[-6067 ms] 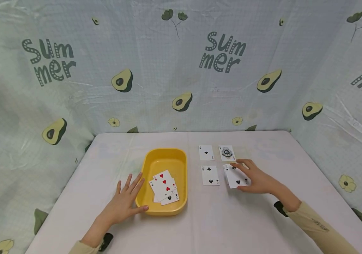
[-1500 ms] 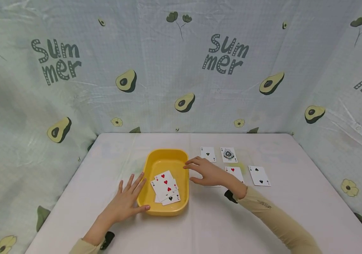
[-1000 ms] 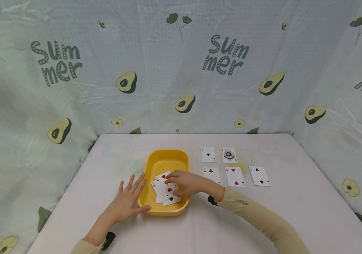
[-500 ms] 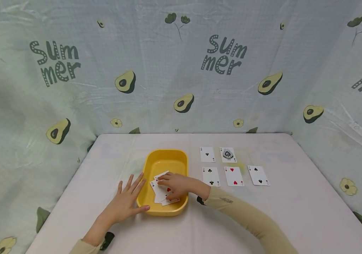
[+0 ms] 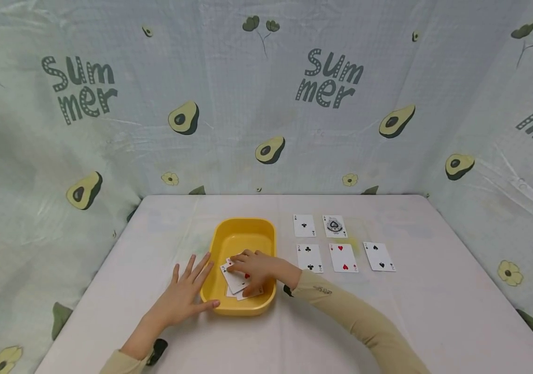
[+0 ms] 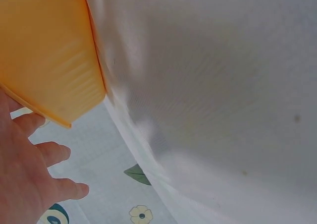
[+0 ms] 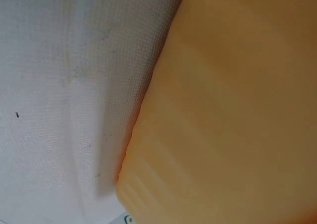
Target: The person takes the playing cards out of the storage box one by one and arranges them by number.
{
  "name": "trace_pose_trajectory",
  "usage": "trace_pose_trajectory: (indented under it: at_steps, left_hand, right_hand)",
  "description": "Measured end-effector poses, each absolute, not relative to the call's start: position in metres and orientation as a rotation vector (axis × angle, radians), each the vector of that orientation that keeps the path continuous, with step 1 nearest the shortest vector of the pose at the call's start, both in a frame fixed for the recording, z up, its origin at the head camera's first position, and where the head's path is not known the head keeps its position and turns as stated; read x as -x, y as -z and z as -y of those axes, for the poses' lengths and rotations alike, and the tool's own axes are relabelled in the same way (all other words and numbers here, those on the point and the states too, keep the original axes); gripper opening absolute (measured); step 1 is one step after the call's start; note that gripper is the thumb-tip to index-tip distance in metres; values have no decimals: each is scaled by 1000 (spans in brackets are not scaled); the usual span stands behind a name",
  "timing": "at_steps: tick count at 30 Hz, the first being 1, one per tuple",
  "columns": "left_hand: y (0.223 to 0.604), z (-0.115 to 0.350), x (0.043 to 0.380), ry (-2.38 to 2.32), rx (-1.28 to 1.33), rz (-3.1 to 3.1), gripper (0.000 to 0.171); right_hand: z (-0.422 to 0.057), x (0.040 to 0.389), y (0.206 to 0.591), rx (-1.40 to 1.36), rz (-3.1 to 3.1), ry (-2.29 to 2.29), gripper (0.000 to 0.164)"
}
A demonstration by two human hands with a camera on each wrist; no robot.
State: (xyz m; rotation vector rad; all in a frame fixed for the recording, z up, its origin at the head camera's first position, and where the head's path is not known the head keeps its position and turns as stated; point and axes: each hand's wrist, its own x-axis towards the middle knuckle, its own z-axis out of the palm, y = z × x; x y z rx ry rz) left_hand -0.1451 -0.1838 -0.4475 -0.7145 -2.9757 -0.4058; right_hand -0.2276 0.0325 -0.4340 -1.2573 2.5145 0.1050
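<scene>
A yellow plastic bin (image 5: 266,236) stands left of the table's middle, with several overlapping playing cards (image 5: 234,281) in its near half. My left hand (image 5: 177,298) lies with spread fingers against the bin's left rim; in the left wrist view its fingers (image 6: 55,153) reach along the bin's edge. My right hand (image 5: 258,269) reaches over the bin's right side. Its curled fingers and thumb close on the upper playing card, covering most of its face. The right wrist view shows only the bin's outer wall (image 7: 208,135) and the tablecloth.
Right of the bin, an ace of clubs (image 5: 304,226) and ace of spades (image 5: 334,226) lie face up in a back row. Nearer are a two of clubs (image 5: 309,258), two of hearts (image 5: 343,258) and two of spades (image 5: 379,256). A patterned cloth (image 5: 229,78) hangs behind the table.
My right hand has put down the two of spades, with the two of hearts now showing left of it, then moved left into the bin onto the cards. My left hand has stayed put.
</scene>
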Motion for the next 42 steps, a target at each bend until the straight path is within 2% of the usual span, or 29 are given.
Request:
trace_pose_trajectory:
  at_steps: [7,15,20,42]
  left_hand:
    - [446,184,145,393,708,2985,87]
    - [444,185,143,393,706,2981,86]
    - [445,185,143,407,698,2976,86]
    - [447,183,145,395,688,2976,86]
  right_hand:
    - [-32,231,433,1283,-2513,-88,71]
    - [-28,234,439,1262,-2511,-68,60]
    - [-26,235,442,1186,-2513,-67,61]
    - [-33,234,437,1243,-2606,41,63]
